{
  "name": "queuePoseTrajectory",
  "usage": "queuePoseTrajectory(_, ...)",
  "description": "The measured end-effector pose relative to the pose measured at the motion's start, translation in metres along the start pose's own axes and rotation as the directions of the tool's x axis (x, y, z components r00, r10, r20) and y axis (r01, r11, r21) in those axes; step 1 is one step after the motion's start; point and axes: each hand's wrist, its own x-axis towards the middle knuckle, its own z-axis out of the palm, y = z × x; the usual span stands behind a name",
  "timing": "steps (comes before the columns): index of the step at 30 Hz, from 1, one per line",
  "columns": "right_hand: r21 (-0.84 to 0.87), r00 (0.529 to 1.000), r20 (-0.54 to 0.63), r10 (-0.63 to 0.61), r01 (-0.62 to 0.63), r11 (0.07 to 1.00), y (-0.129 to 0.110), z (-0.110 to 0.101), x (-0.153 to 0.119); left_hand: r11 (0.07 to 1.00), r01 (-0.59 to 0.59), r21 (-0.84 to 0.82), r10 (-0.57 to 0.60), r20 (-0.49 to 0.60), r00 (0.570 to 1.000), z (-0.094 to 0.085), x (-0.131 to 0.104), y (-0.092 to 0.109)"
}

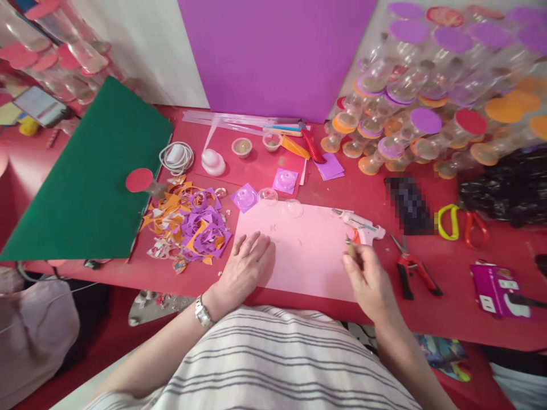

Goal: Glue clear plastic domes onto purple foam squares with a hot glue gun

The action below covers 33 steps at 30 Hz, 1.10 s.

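My left hand [247,263] lies flat, fingers stretched out, on the left edge of a pink sheet [307,256]. In my right hand [368,280], over the sheet's right edge, is a small tool with a tan handle and metal tip [351,246]; its exact kind is unclear. Just beyond that hand rests a white glue gun [363,223]. Clear plastic domes [293,208] sit at the sheet's far edge, near purple squares with clear domes on them [245,197]. A heap of purple and orange scraps [196,222] lies left of my left hand.
Red-handled snips [412,267] lie to the right, near red-handled scissors [476,229] and a black plastic bag [508,185]. Many clear bottles with coloured discs [401,85] are stacked at the back right. A green board [94,188] stands left. A white cable [176,158] is coiled behind the scraps.
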Motion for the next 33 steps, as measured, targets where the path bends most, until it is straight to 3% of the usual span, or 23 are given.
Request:
queuePoseTrajectory(1, -0.114, 0.993, -0.116, -0.001, -0.012, 0.993, 0.007, -0.006, -0.001, 1.0, 0.005, 0.003, -0.005, -0.003, 1.0, 0.0, 0.0, 0.0)
queuePoseTrajectory(3, -0.275, 0.972, -0.228, -0.058, -0.007, 0.961, 0.02, -0.013, -0.002, 1.0, 0.021, 0.009, -0.02, -0.01, 1.0, 0.0, 0.001, 0.002)
queuePoseTrajectory(6, -0.429, 0.972, -0.222, -0.079, -0.025, 0.903, 0.033, -0.013, -0.001, 0.999, 0.053, 0.003, -0.053, 0.005, 0.999, 0.0, 0.003, 0.004)
queuePoseTrajectory(9, -0.517, 0.976, -0.215, 0.04, -0.148, 0.843, 0.036, -0.009, 0.003, 0.998, 0.061, 0.009, -0.062, 0.045, 0.997, 0.0, 0.003, 0.005)
queuePoseTrajectory(13, -0.504, 0.967, -0.225, 0.118, -0.219, 0.835, 0.033, -0.01, 0.012, 0.997, 0.066, 0.04, -0.068, 0.05, 0.996, -0.001, 0.002, 0.005)
queuePoseTrajectory(27, -0.496, 0.932, -0.353, 0.082, -0.261, 0.828, 0.032, -0.014, 0.026, 0.995, 0.096, 0.024, -0.097, 0.035, 0.995, 0.0, 0.001, 0.003)
queuePoseTrajectory(33, -0.493, 0.929, -0.362, 0.072, -0.257, 0.831, 0.03, -0.011, 0.044, 0.995, 0.093, 0.027, -0.094, 0.036, 0.995, -0.001, 0.003, 0.002)
